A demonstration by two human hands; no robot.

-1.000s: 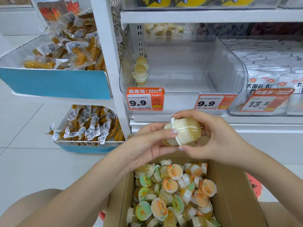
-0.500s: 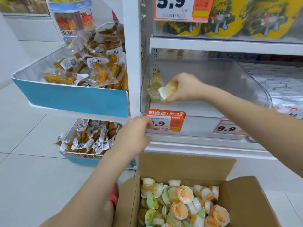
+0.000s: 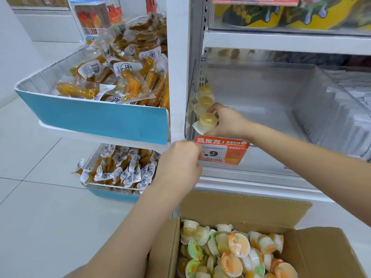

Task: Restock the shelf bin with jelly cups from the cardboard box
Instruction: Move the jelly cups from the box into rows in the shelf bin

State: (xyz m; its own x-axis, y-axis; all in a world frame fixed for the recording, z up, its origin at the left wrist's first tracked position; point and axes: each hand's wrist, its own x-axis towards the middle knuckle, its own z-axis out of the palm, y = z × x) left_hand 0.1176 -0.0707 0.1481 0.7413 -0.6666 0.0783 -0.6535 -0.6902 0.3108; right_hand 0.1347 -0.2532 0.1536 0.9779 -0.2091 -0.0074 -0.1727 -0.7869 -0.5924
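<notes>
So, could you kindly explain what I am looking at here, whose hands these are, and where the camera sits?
There is no machine: a person wears a camera on the head, looking forward and down at their own bare arms. The right hand reaches into a clear shelf bin and holds a jelly cup, placing it upside down in front of two others by the bin's left wall. The left hand, fingers curled, sits at the orange price tag on the bin's front; what it grips, if anything, I cannot tell. Below, an open cardboard box is full of more jelly cups.

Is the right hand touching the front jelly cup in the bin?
Touching. The head view shows the right hand with fingers against the front jelly cup inside the clear bin.
</notes>
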